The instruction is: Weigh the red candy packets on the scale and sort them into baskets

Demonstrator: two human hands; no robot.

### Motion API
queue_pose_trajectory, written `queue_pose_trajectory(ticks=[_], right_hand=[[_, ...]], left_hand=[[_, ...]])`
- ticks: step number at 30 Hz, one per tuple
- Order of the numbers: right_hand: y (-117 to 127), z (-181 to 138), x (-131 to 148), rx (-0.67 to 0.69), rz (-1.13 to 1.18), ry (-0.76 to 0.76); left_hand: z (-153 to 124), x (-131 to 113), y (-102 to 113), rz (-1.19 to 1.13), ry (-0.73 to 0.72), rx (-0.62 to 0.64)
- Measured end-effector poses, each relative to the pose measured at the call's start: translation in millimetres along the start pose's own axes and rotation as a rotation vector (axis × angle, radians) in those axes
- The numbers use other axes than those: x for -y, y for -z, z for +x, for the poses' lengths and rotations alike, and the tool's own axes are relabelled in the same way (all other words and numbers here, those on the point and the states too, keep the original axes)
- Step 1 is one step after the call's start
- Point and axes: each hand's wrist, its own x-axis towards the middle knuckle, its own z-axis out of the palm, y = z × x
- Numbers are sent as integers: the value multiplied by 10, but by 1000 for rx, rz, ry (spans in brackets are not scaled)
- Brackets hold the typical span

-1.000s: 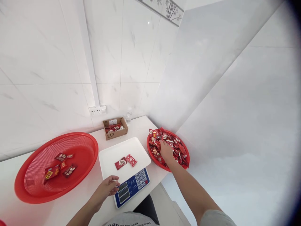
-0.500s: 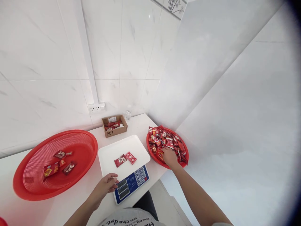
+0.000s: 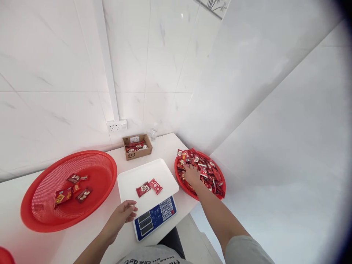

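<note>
- Right hand (image 3: 191, 175) has shifted leftward over the pile (image 3: 211, 173) in its basket (image 3: 180, 183), fingertips among wrappers (whether it grips one, I cannot tell).
- Left hand (image 3: 121, 215): half-curled, empty, beside the scale (image 3: 155, 217).
- Two packets (image 3: 143, 189) remain there; nothing added.

The light is bright, cool and diffuse, leaving only faint, soft shadows. One small glint (image 3: 182, 15) shines high on the tiled wall (image 3: 128, 62), and pinkish tints edge the red basket (image 3: 100, 187). Wide-angle stretching skews the margins, darkness curves down the right side, and print on the heaped packets (image 3: 213, 176) is indistinct.
</note>
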Motion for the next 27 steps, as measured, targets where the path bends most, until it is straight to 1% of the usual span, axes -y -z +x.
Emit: queue_pose_trajectory(ticks=[3, 6, 12, 13, 15, 18, 24, 27], right_hand=[[-11, 19, -28, -52, -16, -16], [-9, 58, -45, -62, -32, -22], [-50, 339, -16, -157, -57, 102], [-61, 398, -14, -143, -75, 121], [-82, 498, -19, -72, -105, 152], [-99, 573, -36, 15, -113, 139], [-39, 503, -56, -57, -86, 38], [27, 494, -77, -29, -31, -13]], left_hand=[[-4, -34, 6, -14, -7, -36], [-29, -73, 0, -30, -1, -81], [-53, -104, -3, -30, 44, -51], [-48, -105, -2, -26, 46, -45], [-37, -107, -5, -17, 48, -44], [-28, -121, -21, -12, 51, -48], [-41, -153, -53, -20, 51, -56], [-38, -135, -47, -26, 44, -58]])
